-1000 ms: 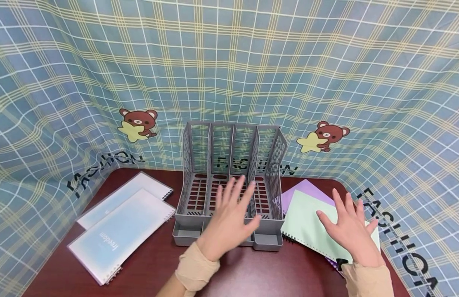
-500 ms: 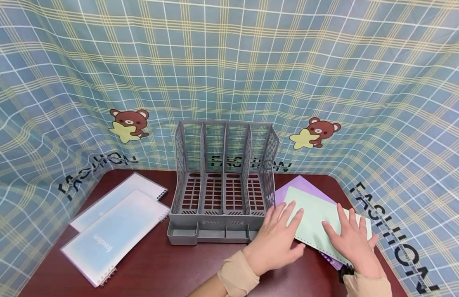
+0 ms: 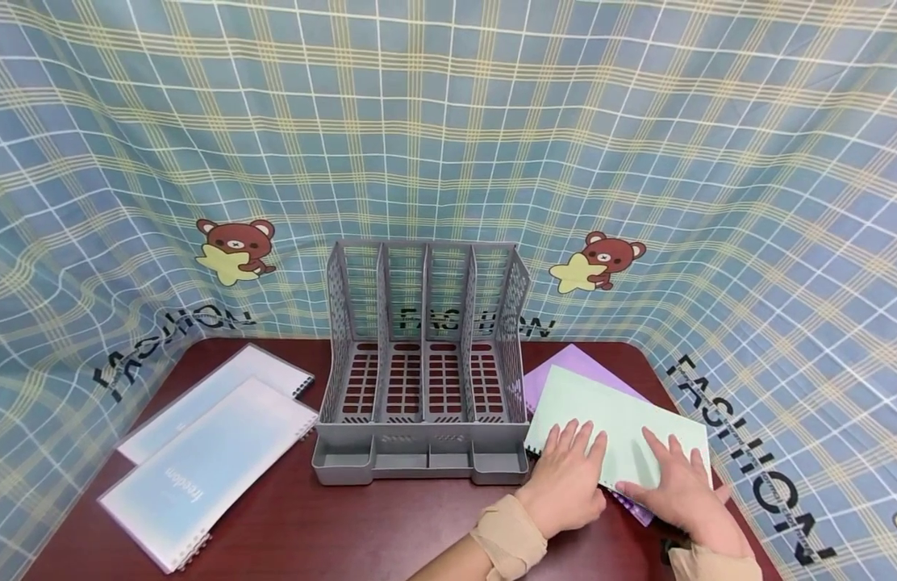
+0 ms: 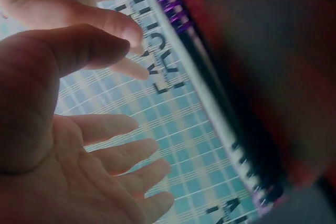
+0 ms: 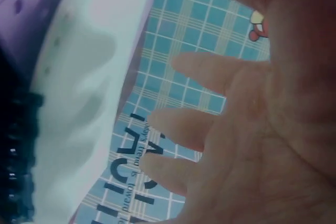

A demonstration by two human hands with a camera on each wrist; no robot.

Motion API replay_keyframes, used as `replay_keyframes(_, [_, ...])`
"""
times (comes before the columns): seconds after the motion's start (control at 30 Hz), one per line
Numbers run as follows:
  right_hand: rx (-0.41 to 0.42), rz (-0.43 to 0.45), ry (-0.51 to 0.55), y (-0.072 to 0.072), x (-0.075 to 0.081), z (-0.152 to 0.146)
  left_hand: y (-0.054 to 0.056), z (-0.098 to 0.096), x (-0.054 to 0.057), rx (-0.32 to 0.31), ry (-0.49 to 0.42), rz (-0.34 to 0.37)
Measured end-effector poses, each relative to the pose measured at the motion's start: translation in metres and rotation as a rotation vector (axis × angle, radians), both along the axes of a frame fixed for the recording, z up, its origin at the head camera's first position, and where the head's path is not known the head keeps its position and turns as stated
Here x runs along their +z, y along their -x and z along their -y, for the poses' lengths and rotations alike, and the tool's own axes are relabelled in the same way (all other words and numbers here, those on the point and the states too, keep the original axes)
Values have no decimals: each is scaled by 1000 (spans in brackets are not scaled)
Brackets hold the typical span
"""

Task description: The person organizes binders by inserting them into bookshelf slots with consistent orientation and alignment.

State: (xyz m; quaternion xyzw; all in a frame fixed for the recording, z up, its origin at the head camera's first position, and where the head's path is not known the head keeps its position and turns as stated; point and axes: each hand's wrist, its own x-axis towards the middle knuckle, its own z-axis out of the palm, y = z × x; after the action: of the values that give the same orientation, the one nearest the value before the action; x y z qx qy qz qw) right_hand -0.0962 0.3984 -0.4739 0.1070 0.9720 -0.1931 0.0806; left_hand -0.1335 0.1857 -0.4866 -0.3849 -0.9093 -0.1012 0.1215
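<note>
A pale green spiral notebook [image 3: 615,403] lies over a purple spiral notebook [image 3: 569,358] on the right of the table. My left hand [image 3: 565,480] overlaps the green notebook's near left edge in the head view, its fingers extended. Over the right part of that cover is my right hand [image 3: 681,484], fingers spread and thumb toward the coil edge. In the left wrist view the left palm [image 4: 89,166] faces the coils, with nothing between thumb and fingers. The right wrist view has the right fingers [image 5: 199,72] apart from the green cover [image 5: 79,129].
A grey file organizer [image 3: 419,436] with several upright slots and small front trays stands mid-table. Two blue-white spiral notebooks [image 3: 209,468] overlap on the left, the nearer one marked "freedom". Plaid cloth [image 3: 434,145] hangs around the back and sides of the dark red table [image 3: 376,532].
My left hand has moved right from in front of the organizer to the green notebook. The right hand has come lower over the cover. The head view has shifted slightly right.
</note>
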Motion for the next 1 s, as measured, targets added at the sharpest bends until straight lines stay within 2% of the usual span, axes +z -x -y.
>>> replay_keyframes(0.27, [44,53,5,2,-18,4,9,-7,-19,46,83,135])
replay_keyframes(0.43, [79,44,6,2,-20,6,14,-7,-21,84,129,170])
replay_keyframes(0.63, [123,3,-6,4,-21,5,18,-9,-20,115,125,134])
replay_keyframes(0.87, [113,-8,-14,2,-19,5,17,-14,-20,128,86,77])
replay_keyframes(1.0, [107,-13,-35,1,-21,6,15,-17,-20,133,100,35])
